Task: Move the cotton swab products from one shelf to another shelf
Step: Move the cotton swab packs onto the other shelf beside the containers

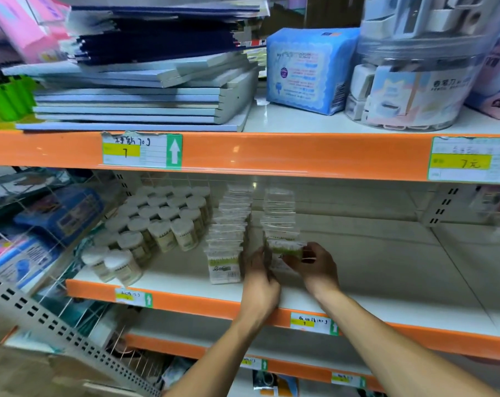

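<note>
On the middle shelf (pixel 386 270) stand two rows of flat clear cotton swab packs: a left row (pixel 228 239) and a right row (pixel 280 216). Both my hands hold the front pack (pixel 286 249) of the right row. My left hand (pixel 260 279) grips its left edge, and my right hand (pixel 314 265) pinches its right side, fingers curled over the green label. Left of the packs, several round cotton swab jars (pixel 157 224) with white lids stand in a block.
The upper shelf (pixel 286 153) carries stacked notebooks (pixel 145 90), a blue pad packet (pixel 309 70) and a clear tub of sharpeners (pixel 415 73). A wire divider (pixel 79 239) bounds the left side, with blue packets behind it. Lower shelves (pixel 300 365) sit beneath my arms.
</note>
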`<state>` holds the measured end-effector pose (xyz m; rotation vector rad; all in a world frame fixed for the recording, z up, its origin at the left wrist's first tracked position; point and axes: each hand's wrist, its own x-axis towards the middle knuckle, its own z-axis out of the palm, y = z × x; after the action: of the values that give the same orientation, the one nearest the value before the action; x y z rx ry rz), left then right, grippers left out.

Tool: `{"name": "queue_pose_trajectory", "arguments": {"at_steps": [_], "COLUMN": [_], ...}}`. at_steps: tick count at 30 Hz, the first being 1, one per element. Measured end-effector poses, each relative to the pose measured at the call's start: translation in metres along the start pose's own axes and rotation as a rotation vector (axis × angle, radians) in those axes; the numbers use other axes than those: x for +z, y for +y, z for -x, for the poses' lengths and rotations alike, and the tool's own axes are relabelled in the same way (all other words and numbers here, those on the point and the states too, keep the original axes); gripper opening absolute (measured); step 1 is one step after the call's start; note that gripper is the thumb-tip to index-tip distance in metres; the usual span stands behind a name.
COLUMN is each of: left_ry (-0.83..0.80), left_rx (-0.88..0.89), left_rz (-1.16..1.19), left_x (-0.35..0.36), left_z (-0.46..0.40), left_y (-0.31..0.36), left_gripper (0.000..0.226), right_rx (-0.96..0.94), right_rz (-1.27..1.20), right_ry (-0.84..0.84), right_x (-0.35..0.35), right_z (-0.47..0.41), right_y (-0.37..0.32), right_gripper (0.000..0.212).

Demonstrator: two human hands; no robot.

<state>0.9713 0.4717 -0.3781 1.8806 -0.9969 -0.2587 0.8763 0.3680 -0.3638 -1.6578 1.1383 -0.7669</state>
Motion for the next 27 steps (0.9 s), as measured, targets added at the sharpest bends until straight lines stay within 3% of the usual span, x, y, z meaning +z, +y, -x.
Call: {"name": "queue_pose_trajectory", "arguments": {"at_steps": [5,17,27], "left_ry": [-0.014,-0.016,-0.064], "left_rx": [0.065,0.221,0.379], "left_rz": [-0.044,-0.082,-0.041], "left_x": [-0.009,-0.017,0.001], "left_z": [0.003,0.01,0.015], "left_y": [0.01,0.02,0.049], "left_gripper": [0.064,0.066,0.053], "right_rx": [-0.014,0.074,0.071], "right_rz": [0.048,-0.053,-0.01], "right_ry": [0.046,0.143,0.204], "right_x": [0.01,0.018,-0.027], "right_z": [-0.003,0.003,0.024], "right_y": [-0.003,0.002,0.012], "right_gripper": [0.034,0.065,0.054]}}
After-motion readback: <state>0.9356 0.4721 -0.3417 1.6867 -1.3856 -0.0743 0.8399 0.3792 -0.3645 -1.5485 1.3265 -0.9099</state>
